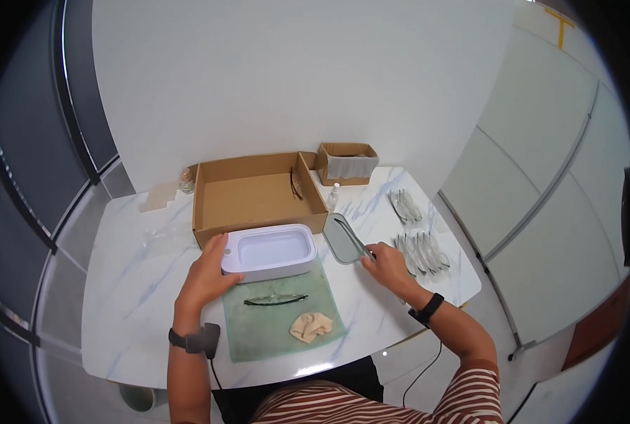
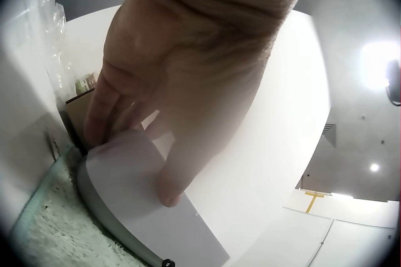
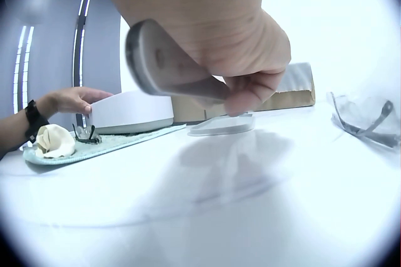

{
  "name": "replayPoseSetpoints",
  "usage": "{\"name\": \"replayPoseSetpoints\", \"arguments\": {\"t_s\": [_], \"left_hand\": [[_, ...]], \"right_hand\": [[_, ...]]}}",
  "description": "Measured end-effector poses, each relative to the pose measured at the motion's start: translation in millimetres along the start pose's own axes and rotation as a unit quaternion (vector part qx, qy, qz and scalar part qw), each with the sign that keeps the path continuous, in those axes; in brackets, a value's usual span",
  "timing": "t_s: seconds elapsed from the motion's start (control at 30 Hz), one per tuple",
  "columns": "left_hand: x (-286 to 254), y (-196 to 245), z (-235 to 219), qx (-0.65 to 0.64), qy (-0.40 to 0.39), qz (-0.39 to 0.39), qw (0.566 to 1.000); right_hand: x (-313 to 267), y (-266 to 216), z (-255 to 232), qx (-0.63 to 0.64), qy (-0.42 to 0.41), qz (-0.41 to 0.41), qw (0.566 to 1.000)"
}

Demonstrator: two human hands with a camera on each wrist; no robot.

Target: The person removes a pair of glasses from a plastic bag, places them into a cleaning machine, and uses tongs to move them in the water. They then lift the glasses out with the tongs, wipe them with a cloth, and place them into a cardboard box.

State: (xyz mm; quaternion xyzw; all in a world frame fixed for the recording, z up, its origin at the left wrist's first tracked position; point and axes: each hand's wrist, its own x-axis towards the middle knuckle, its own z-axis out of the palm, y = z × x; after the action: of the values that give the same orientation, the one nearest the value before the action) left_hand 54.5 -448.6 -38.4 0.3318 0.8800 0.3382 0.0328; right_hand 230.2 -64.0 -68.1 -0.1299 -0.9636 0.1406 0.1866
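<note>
My left hand (image 1: 205, 277) grips the left end of a pale lilac tub (image 1: 234, 271) with a rectangular basin, thumb on the near side and fingers over the far side. The tub stands at the back of a green cloth (image 1: 241, 339). On that cloth lie a pair of glasses (image 1: 276, 301) and a crumpled beige cloth (image 1: 311, 327). My right hand (image 1: 391, 268) holds a long, slim grey pair of tongs (image 1: 350, 234), its far end over a grey translucent lid (image 1: 340, 247). In the right wrist view the rounded rear end of the tongs (image 3: 166, 60) sticks out behind the hand.
An open cardboard box (image 1: 248, 194) with dark glasses inside stands behind the tub. A smaller box (image 1: 349, 169) and a spray bottle (image 1: 334, 195) stand to its right. Several bagged glasses (image 1: 421, 253) lie at the table's right, and a small jar (image 1: 186, 181) is at back left.
</note>
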Motion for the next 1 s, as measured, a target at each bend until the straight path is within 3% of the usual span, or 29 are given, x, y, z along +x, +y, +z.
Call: {"name": "replayPoseSetpoints", "arguments": {"t_s": [0.5, 0.57, 0.6, 0.67, 0.73, 0.8, 0.83, 0.87, 0.9, 0.93, 1.0], "left_hand": [[0, -2, 2, 0.0, 0.014, 0.015, 1.0], [-1, -3, 3, 0.017, 0.015, 0.011, 1.0], [-2, -2, 3, 0.026, 0.015, 0.013, 0.999], [-11, 5, 2, 0.048, 0.03, 0.005, 0.998], [-22, 16, -3, 0.083, 0.123, 0.065, 0.987], [-34, 31, -5, 0.063, 0.136, 0.037, 0.988], [-40, 36, -5, 0.038, 0.151, 0.01, 0.988], [-45, 40, -3, 0.045, 0.152, 0.011, 0.987], [-51, 41, 0, 0.064, 0.154, 0.068, 0.984], [-57, 42, 3, 0.084, 0.155, 0.125, 0.976], [-68, 44, 8, 0.096, 0.132, 0.119, 0.98]], "right_hand": [[-1, -20, 9, -0.037, -0.052, 0.017, 0.998], [-3, -28, 2, -0.072, 0.024, -0.008, 0.997], [-5, -36, -5, -0.066, 0.024, -0.012, 0.997], [-14, -54, -23, 0.041, 0.03, -0.026, 0.998], [-30, -71, -30, 0.106, 0.028, -0.061, 0.992], [-46, -85, -32, 0.165, -0.075, -0.141, 0.973], [-52, -90, -32, 0.171, -0.071, -0.142, 0.972], [-56, -96, -31, 0.164, -0.067, -0.206, 0.962], [-59, -99, -31, 0.156, -0.062, -0.27, 0.948], [-61, -101, -31, 0.162, -0.059, -0.272, 0.947], [-63, -104, -30, 0.181, -0.076, -0.28, 0.94]]}}
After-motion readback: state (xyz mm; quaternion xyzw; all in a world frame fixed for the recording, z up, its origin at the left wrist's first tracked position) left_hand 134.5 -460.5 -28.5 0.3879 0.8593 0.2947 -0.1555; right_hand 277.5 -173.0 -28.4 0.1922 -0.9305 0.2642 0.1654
